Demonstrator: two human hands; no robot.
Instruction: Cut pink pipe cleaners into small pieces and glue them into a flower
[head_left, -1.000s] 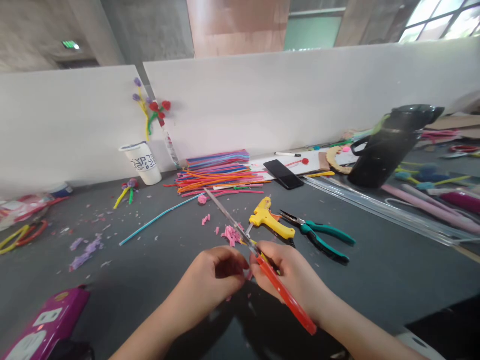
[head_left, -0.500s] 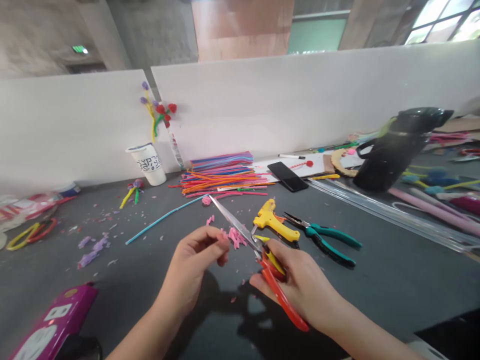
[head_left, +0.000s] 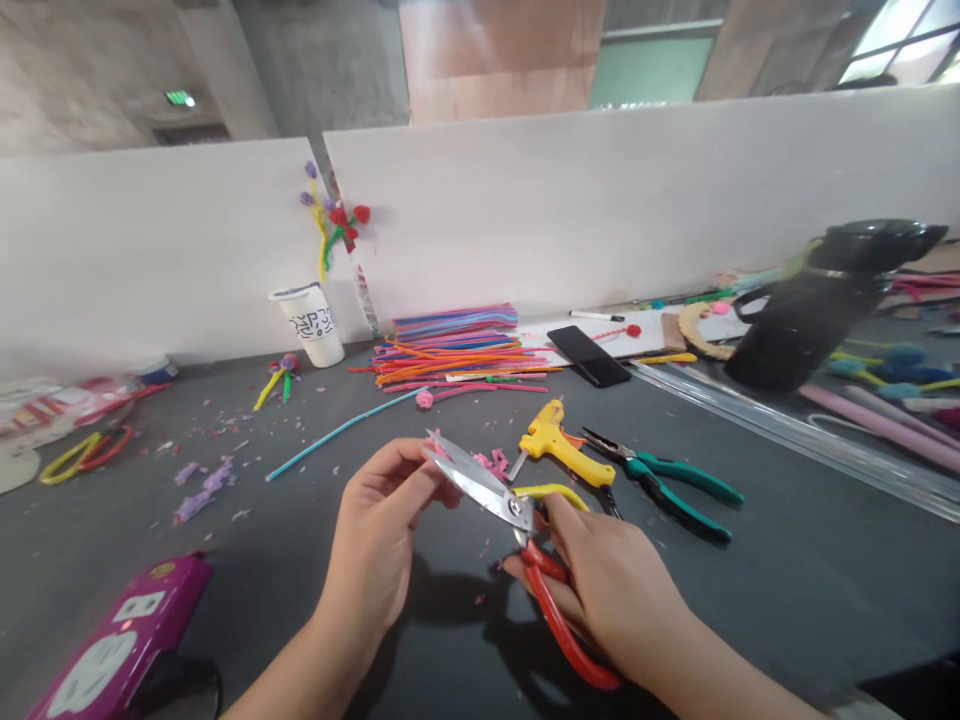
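Observation:
My left hand point(head_left: 386, 520) is closed, its thumb and fingertips pinching a small fuzzy pink piece point(head_left: 436, 444) that they mostly cover. Scissors point(head_left: 480, 492) with one red and one yellow handle are held in my right hand point(head_left: 611, 575). Their blades are slightly parted and point up to the left, with the tips at the pink piece by my left fingertips. Behind the blades lie pink fuzzy scraps point(head_left: 493, 462). A yellow glue gun point(head_left: 566, 447) rests just beyond my right hand, and green-handled pliers point(head_left: 675, 480) lie to its right.
A pile of colored pipe cleaners point(head_left: 450, 350) lies at the back beside a black phone point(head_left: 589, 355). A paper cup point(head_left: 309, 325) stands against the white partition point(head_left: 562, 210). Purple scraps point(head_left: 206, 490) and a magenta power strip point(head_left: 127, 640) are at left; a black jug point(head_left: 810, 320) stands right.
The scissors have shifted left and their blades now reach the pink piece at my left fingertips. The view has turned slightly left, so the table things appear further right.

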